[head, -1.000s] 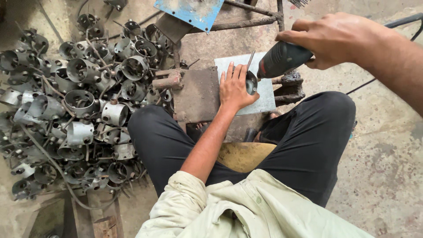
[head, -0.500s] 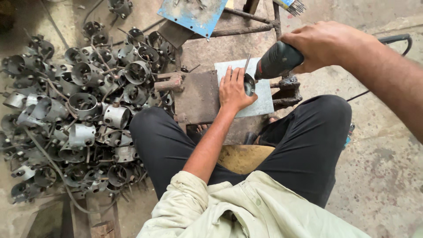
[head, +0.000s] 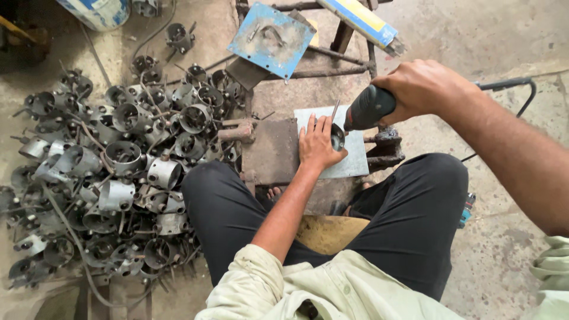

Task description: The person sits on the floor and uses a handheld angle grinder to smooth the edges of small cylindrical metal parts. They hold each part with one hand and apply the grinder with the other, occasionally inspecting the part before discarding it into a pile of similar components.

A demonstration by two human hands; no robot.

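I sit with black-trousered knees apart over a low work block. My left hand [head: 317, 144] lies flat, fingers spread, pressing a pale grey metal sheet [head: 351, 159] that rests beside a rusty brown steel plate [head: 271, 151]. My right hand [head: 422, 89] grips the dark green body of a power grinder [head: 367, 108], its head and disc [head: 336, 137] down at the sheet right beside my left fingers. A black cable [head: 514, 84] runs off to the right from the tool.
A large heap of grey metal ring clamps with bolts [head: 118, 172] covers the floor on the left. A blue square plate [head: 272, 37] lies ahead, on a rusty bar frame [head: 332, 71]. A blue and yellow bar [head: 360, 22] sits at top. Concrete floor on the right.
My view has shifted a little, so everything sits slightly lower in frame. Both hands keep their places on the sheet and the grinder.
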